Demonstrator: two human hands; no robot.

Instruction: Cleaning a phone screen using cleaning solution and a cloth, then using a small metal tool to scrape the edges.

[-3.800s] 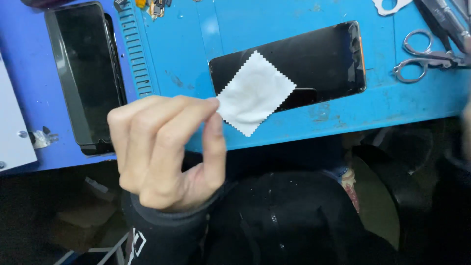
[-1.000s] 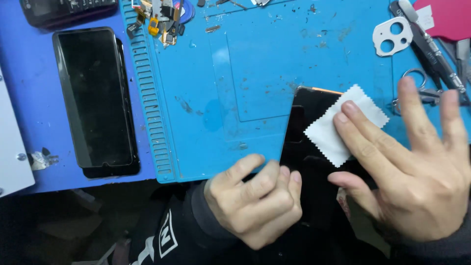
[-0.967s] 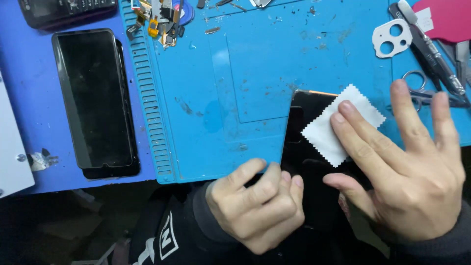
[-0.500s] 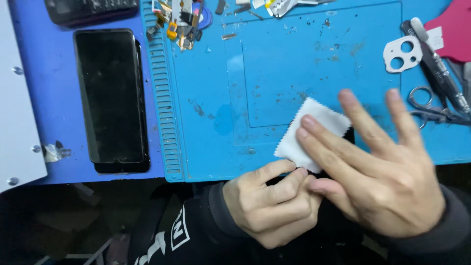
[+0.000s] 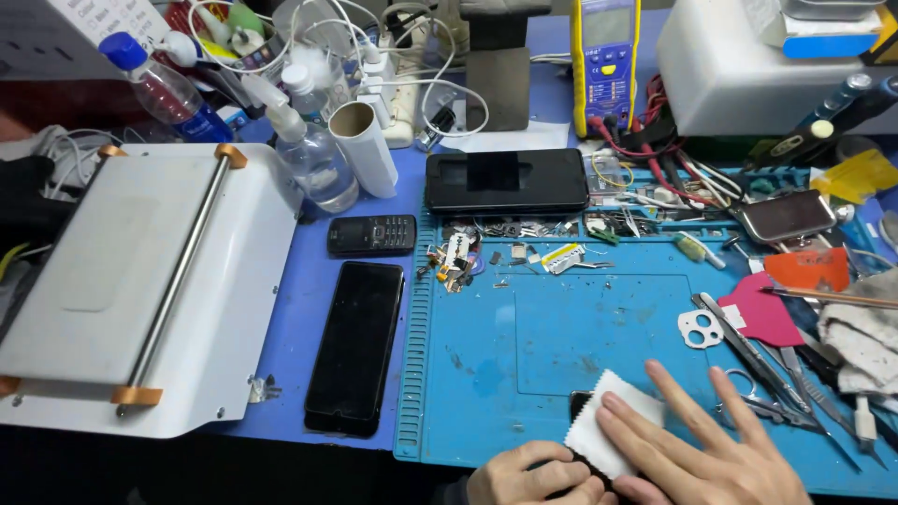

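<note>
Right hand presses white cloth — left hand beside.

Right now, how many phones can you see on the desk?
4, maybe more hidden. A black smartphone lies left of the blue mat, a small keypad phone above it, a dark phone at the mat's top, and one mostly hidden under the white cloth.
</note>
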